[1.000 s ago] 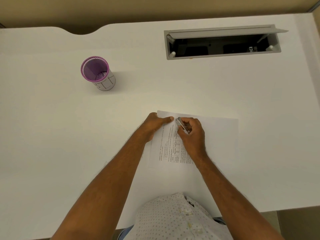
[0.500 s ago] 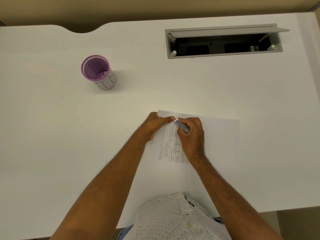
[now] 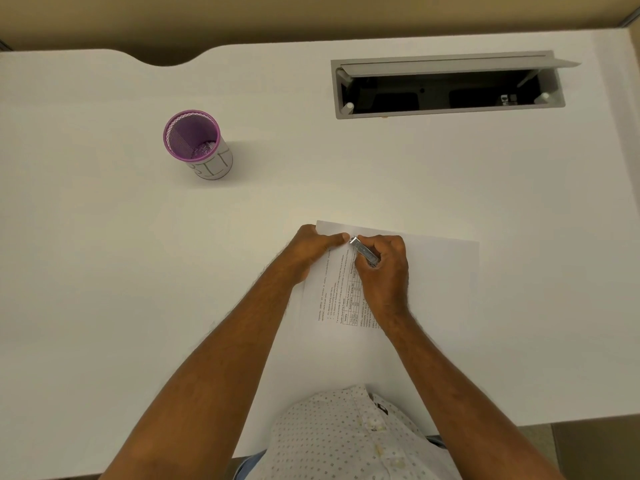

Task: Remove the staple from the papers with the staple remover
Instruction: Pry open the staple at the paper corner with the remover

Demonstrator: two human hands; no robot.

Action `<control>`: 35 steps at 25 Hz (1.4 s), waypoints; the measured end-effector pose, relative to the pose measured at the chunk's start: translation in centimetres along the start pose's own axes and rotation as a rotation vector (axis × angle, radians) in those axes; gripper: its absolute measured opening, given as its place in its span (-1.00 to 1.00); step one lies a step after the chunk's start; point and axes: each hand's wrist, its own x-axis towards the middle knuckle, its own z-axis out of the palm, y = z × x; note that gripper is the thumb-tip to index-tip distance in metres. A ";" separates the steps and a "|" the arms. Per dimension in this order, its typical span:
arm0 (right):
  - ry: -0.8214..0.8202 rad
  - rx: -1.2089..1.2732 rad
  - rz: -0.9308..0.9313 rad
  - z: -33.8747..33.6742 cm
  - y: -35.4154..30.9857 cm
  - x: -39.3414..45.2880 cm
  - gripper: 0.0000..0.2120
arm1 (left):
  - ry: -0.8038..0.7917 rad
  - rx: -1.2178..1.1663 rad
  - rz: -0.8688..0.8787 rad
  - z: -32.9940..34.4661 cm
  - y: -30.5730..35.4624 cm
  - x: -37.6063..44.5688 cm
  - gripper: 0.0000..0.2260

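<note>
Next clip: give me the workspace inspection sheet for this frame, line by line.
Surface: white desk, mostly bare.
Job's things: white printed papers lying flat near the front edge; silver metal staple remover with its tip at the papers' far left corner; staple too small to see.
Clutter: purple mesh cup, upright, far left, something crumpled inside.
Grippers: left hand pressing the papers down; right hand gripping the remover.
Cables: nothing seen.
Surroundings: grey open cable hatch at the desk's far side; beige wall beyond.
</note>
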 end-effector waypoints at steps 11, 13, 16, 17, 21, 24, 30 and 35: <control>-0.005 -0.066 -0.052 0.2 0.0 -0.3 -0.75 | 0.013 0.003 -0.010 0.0 -0.2 0.2 -0.59; -0.012 -0.085 -0.045 0.2 0.0 -0.4 -0.76 | 0.012 0.007 -0.007 0.1 -0.1 0.3 -0.61; -0.007 -0.058 -0.027 0.2 -0.2 -0.2 -0.76 | 0.014 0.000 -0.010 0.2 -0.2 0.3 -0.61; -0.008 -0.055 -0.029 0.2 -0.2 -0.3 -0.75 | 0.015 -0.001 -0.012 0.1 -0.2 0.3 -0.61; -0.014 -0.015 -0.031 -0.1 0.0 -0.3 -0.73 | 0.008 -0.002 -0.017 0.0 -0.3 0.5 -0.62; -0.016 -0.021 -0.003 -0.2 0.0 -0.1 -0.71 | -0.003 -0.017 -0.014 0.1 -0.4 0.7 -0.63; -0.013 0.000 0.007 -0.1 -0.1 0.0 -0.73 | 0.015 -0.010 -0.003 0.1 -0.6 0.9 -0.65; -0.029 0.031 0.056 -0.3 -0.1 0.2 -0.76 | 0.009 -0.011 0.002 0.0 -0.8 1.1 -0.68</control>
